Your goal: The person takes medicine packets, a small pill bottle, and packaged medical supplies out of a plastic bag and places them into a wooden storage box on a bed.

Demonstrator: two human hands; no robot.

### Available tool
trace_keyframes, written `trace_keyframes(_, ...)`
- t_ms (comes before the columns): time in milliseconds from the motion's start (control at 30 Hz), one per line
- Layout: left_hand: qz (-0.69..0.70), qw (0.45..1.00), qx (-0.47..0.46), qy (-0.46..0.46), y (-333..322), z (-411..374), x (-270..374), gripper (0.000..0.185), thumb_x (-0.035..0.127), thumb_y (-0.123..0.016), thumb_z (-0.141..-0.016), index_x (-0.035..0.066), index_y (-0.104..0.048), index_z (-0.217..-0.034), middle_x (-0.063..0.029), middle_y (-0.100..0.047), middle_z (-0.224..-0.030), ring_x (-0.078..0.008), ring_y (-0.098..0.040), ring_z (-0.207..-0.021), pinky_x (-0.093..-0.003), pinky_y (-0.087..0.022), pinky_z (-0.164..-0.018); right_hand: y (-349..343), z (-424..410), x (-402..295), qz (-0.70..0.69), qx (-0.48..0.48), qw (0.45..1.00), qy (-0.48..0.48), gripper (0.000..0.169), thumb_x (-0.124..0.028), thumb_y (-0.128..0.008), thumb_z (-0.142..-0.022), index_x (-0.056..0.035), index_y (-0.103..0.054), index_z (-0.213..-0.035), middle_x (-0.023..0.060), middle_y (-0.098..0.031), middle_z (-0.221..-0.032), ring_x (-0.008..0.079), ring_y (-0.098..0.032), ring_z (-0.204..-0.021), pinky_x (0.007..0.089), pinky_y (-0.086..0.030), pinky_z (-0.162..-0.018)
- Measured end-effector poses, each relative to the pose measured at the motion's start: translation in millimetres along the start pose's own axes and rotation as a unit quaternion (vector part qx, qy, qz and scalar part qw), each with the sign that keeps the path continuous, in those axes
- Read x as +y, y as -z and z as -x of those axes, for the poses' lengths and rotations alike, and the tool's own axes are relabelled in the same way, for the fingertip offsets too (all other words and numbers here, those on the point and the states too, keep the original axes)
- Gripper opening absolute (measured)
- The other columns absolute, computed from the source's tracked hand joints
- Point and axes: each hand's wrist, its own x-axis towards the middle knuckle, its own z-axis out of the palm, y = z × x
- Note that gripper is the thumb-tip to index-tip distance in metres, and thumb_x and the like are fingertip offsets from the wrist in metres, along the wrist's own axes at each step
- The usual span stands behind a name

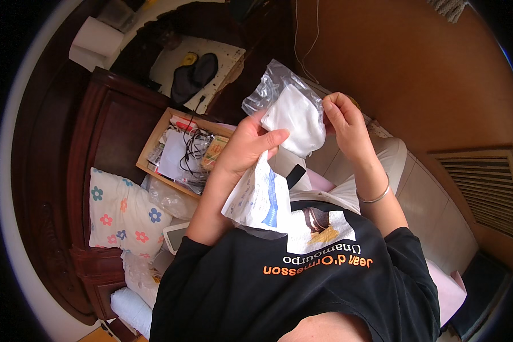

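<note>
My left hand grips a clear plastic bag that has a folded white cloth-like item inside. Beneath the same hand hangs a white paper packet with blue print, apparently pinched by its top end. The fingers of my right hand are closed on the right edge of the clear bag. A thin metal bangle circles my right wrist. Both hands are held up before my lap, over pale trousers.
To the left is an open wooden drawer holding cables, papers and small packets. A flower-print pillow and a white device with a screen lie below it. Dark slipper-like items rest beyond. A vent grille is at the right.
</note>
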Motion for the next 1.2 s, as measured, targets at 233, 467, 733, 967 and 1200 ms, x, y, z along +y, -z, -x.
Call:
trace_keyframes(233,0.009,1.0,0.012,-0.007,-6,-2,-20,0.041,0.015,-0.066,-0.081,0.001,-0.049,-0.116,0.0004,-0.057,-0.084,-0.001,-0.039,-0.049,-0.0153,-0.03,-0.043,-9,1,2,-0.053,0.026,0.998,-0.029,0.016,-0.019,-0.049,-0.093,-0.0032,-0.054,-0.091,-0.0013,-0.053,-0.074,0.0054,-0.048,-0.06,0.0196,-0.043,-0.055)
trace_keyframes(467,0.036,0.999,0.004,0.005,8,-5,-20,0.034,0.018,-0.061,-0.086,0.002,-0.051,-0.113,-0.0007,-0.059,-0.082,-0.002,-0.04,-0.047,-0.0162,-0.03,-0.042,-2,10,-6,-0.128,-0.114,0.981,-0.089,0.018,-0.013,-0.055,-0.089,-0.0011,-0.056,-0.101,0.0023,-0.059,-0.083,0.0081,-0.057,-0.07,0.0224,-0.05,-0.063)
trace_keyframes(733,0.007,1.0,0.026,-0.004,-1,-5,-25,0.034,0.018,-0.063,-0.085,0.004,-0.052,-0.114,0.0014,-0.058,-0.084,-0.0013,-0.042,-0.051,-0.0159,-0.031,-0.044,-14,10,-1,-0.092,-0.124,0.985,-0.071,0.027,-0.005,-0.056,-0.083,-0.0003,-0.05,-0.109,0.0029,-0.058,-0.088,0.008,-0.057,-0.073,0.0216,-0.048,-0.062)
trace_keyframes(967,-0.02,0.997,0.053,-0.045,-13,-2,-33,0.035,0.014,-0.066,-0.083,0.006,-0.052,-0.114,0.0032,-0.057,-0.087,-0.0008,-0.046,-0.063,-0.0152,-0.034,-0.049,-28,4,17,-0.098,-0.043,0.994,0.023,0.02,-0.003,-0.057,-0.082,-0.0002,-0.052,-0.101,0.0016,-0.058,-0.085,0.0063,-0.054,-0.072,0.0202,-0.046,-0.06)
trace_keyframes(1200,0.002,0.996,0.063,-0.058,-12,-1,-34,0.033,0.013,-0.063,-0.084,0.006,-0.052,-0.114,0.0013,-0.058,-0.087,-0.001,-0.044,-0.055,-0.0156,-0.035,-0.046,-22,2,12,-0.018,0.034,0.998,0.048,0.008,-0.007,-0.053,-0.087,-0.001,-0.058,-0.085,-0.0009,-0.055,-0.069,0.0044,-0.051,-0.063,0.0201,-0.044,-0.057)
